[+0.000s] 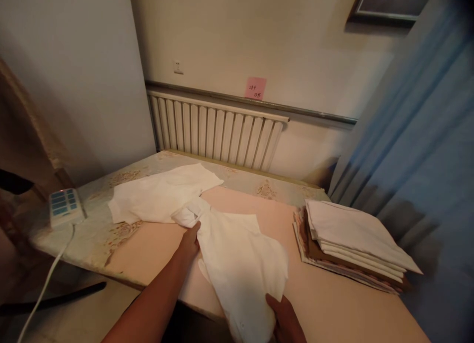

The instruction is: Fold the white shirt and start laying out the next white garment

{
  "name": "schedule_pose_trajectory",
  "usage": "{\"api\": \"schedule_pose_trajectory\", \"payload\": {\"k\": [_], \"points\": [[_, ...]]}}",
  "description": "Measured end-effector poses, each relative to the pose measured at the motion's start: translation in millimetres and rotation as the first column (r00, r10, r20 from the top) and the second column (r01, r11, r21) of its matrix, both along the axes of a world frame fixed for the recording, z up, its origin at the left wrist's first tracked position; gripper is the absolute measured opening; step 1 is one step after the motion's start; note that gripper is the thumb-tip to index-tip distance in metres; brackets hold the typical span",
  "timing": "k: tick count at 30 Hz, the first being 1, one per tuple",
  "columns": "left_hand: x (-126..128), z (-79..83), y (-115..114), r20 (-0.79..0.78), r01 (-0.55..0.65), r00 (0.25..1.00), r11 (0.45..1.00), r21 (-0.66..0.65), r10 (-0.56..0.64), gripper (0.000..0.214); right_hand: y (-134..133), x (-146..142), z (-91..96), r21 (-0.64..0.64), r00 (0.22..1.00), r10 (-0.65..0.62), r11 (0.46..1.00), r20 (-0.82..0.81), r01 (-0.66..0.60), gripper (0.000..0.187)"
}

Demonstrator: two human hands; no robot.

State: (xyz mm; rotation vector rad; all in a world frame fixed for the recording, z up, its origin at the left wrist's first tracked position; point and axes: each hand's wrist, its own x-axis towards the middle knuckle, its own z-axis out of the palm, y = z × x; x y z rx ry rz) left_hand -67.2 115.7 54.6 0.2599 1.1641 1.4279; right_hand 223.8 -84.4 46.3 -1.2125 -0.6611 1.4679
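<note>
A white garment [240, 249] stretches between my two hands over the near part of the table, its lower end hanging past the front edge. My left hand [190, 240] is closed on its left side, near a bunched, folded-over end. Lower right, my right hand [284, 316] pinches the right edge with the thumb on top; its other fingers are hidden by the cloth. Just behind, a second white garment [159, 192] lies spread flat, partly overlapped by the first one's bunched end.
At the right of the table [348, 308] sits a stack of folded cloths [355, 244], white over brown. A power strip [65, 207] with a white cord rests at the left corner. Behind are a radiator [218, 130] and wall; a blue curtain [418, 185] hangs at right.
</note>
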Motion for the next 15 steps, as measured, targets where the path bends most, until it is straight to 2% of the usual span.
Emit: {"api": "schedule_pose_trajectory", "payload": {"k": [4,9,15], "points": [[-7,4.2,6,-0.047,-0.045,0.998,0.998,-0.043,0.043,0.029,-2,-1,4.9,0.021,0.998,0.039,0.999,-0.058,-0.038,0.065],[-16,5.1,3,-0.096,-0.076,0.993,0.993,-0.094,0.067,0.027,-2,-2,6.5,0.002,0.997,0.027,1.000,-0.072,-0.027,0.062],[-13,10.1,-1,-0.010,-0.024,1.000,0.994,-0.107,0.023,0.023,-1,-3,11.6,-0.010,0.999,-0.034,0.999,-0.002,0.034,0.067]]}}
